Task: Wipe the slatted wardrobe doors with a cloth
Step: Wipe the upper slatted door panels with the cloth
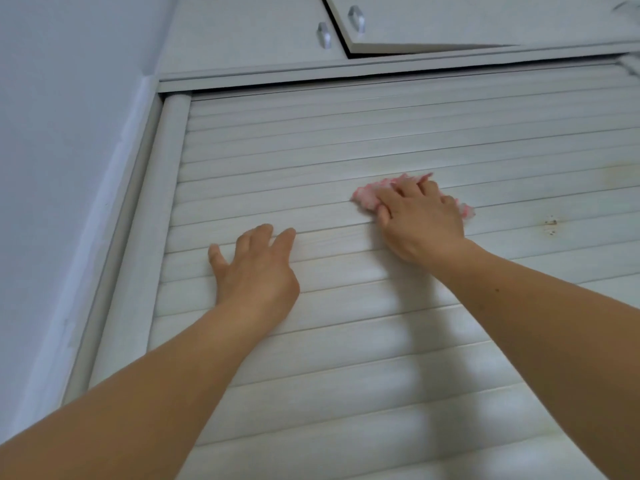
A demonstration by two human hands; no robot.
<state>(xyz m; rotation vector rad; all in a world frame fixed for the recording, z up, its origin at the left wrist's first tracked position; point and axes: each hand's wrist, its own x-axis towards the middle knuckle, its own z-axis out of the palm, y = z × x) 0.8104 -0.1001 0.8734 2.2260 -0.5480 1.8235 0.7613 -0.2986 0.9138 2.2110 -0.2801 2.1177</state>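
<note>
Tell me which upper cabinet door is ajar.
The right upper door: its lower edge swings out from the frame, while the left upper door sits flush.

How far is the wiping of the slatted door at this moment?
Done: cannot tell; no slat looks visibly cleaner. In hand: the right hand presses the pink cloth on a slat of the slatted door, while the left hand rests flat on it. Left: the brown marks to the right.

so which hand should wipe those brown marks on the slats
Right. The right hand already grips the pink cloth, and the brown marks lie just right of it. The left hand rests bare on the slatted door.
</note>
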